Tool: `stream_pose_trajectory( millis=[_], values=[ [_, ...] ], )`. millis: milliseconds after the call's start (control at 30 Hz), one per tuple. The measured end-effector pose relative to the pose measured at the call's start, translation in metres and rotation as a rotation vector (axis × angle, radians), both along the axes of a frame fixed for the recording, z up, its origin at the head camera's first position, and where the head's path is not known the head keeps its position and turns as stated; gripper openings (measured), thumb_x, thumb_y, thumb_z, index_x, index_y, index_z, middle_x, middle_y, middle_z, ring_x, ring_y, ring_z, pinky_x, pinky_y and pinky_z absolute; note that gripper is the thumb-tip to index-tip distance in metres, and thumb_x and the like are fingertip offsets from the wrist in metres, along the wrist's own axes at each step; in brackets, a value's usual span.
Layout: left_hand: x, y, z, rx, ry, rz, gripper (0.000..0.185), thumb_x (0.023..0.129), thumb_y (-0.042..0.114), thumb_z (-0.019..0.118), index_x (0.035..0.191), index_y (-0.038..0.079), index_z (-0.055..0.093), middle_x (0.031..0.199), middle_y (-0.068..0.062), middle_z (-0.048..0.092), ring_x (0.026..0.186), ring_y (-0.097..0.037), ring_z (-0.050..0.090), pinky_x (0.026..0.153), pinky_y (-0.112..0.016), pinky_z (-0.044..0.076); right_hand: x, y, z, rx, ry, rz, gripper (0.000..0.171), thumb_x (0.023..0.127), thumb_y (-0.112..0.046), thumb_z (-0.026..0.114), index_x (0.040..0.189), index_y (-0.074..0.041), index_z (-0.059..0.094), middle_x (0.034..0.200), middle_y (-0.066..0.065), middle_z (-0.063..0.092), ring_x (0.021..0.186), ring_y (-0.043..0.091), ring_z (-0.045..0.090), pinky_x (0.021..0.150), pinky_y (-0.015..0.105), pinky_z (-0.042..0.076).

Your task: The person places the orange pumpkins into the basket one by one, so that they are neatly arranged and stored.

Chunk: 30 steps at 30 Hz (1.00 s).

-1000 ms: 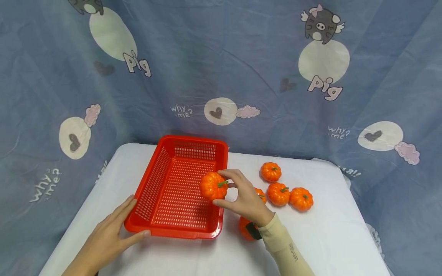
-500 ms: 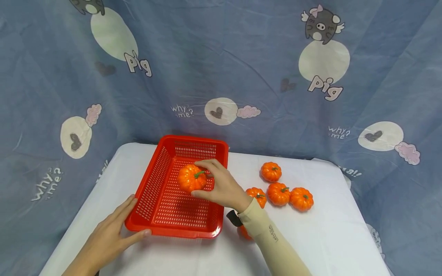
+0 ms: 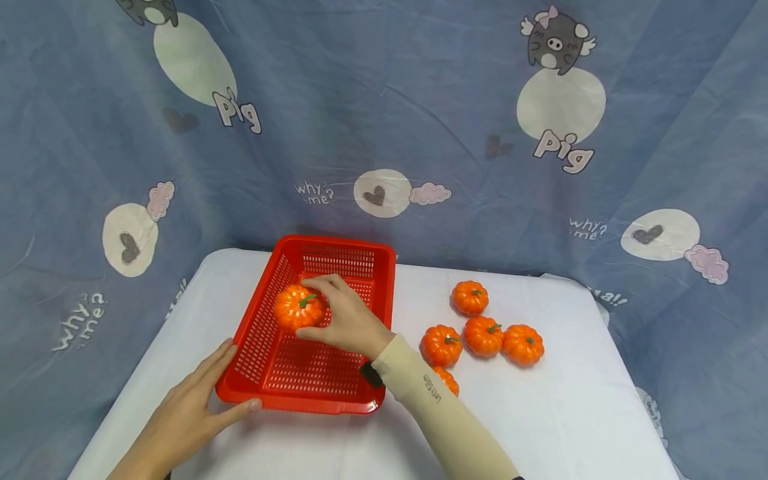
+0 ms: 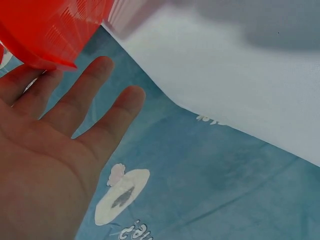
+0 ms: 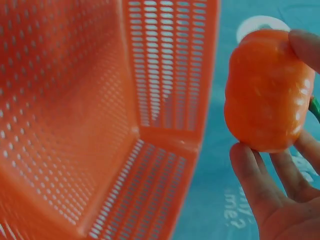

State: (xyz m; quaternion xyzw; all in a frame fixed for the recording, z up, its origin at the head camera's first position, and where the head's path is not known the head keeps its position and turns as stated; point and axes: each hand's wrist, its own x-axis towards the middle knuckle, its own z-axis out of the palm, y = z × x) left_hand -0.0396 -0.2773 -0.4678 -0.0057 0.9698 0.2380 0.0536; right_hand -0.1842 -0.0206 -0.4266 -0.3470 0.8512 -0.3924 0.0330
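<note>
My right hand [image 3: 345, 320] grips a small orange pumpkin [image 3: 294, 309] with a green stem, thumb on one side and fingers on the other. In the head view that pumpkin appears over the left part of a red plastic basket [image 3: 318, 404] with slotted walls. The right wrist view has the pumpkin [image 5: 267, 90] between thumb and fingers, apart from the basket wall. My left hand [image 3: 186, 410] touches the basket's near left corner with its fingers fairly straight. In the left wrist view the left hand's fingers [image 4: 80, 100] are spread, some at the basket rim [image 4: 45, 62].
Several more pumpkins lie right of the basket on the white tabletop [image 3: 576, 373]: one at the back [image 3: 470, 298], two side by side [image 3: 483, 337], another nearer [image 3: 441, 345], and one partly behind the right sleeve [image 3: 447, 381]. A blue printed cloth [image 3: 384, 120] hangs behind the table.
The right hand has carried the pumpkin leftward, from the basket's right side to its left part. The left hand and basket stay put.
</note>
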Motion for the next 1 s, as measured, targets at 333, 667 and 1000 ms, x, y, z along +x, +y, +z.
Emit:
stream_pose_trajectory(
  millis=[333,667,1000],
  values=[
    [-0.002,-0.002,-0.001,0.006,-0.003,-0.003,0.122,0.075,0.083,0.063,0.162,0.007,0.023,0.164,-0.020,0.026,0.136,-0.052,0.038,0.097,-0.077,0.036,0.006,-0.023,-0.021,0.140,-0.030,0.018,0.077,0.080,-0.037,0.088,0.146,-0.021,0.050,0.138,-0.001,0.049,0.115,0.010,0.054,0.088,0.019,0.053],
    [-0.001,-0.002,-0.001,-0.002,0.016,-0.010,0.121,0.075,0.082,0.065,0.160,0.006,0.027,0.163,-0.019,0.028,0.135,-0.051,0.041,0.098,-0.076,0.038,0.018,-0.039,-0.039,0.363,-0.007,0.102,0.076,0.079,-0.038,0.089,0.144,-0.023,0.053,0.136,-0.005,0.050,0.114,0.005,0.053,0.091,0.015,0.051],
    [0.000,-0.003,-0.002,0.011,0.030,-0.015,0.119,0.076,0.081,0.066,0.161,0.007,0.026,0.164,-0.017,0.028,0.135,-0.050,0.041,0.098,-0.076,0.038,0.019,-0.049,-0.046,0.447,0.010,0.135,0.075,0.079,-0.037,0.089,0.144,-0.022,0.054,0.137,-0.004,0.050,0.116,0.005,0.054,0.097,0.015,0.048]
  ],
)
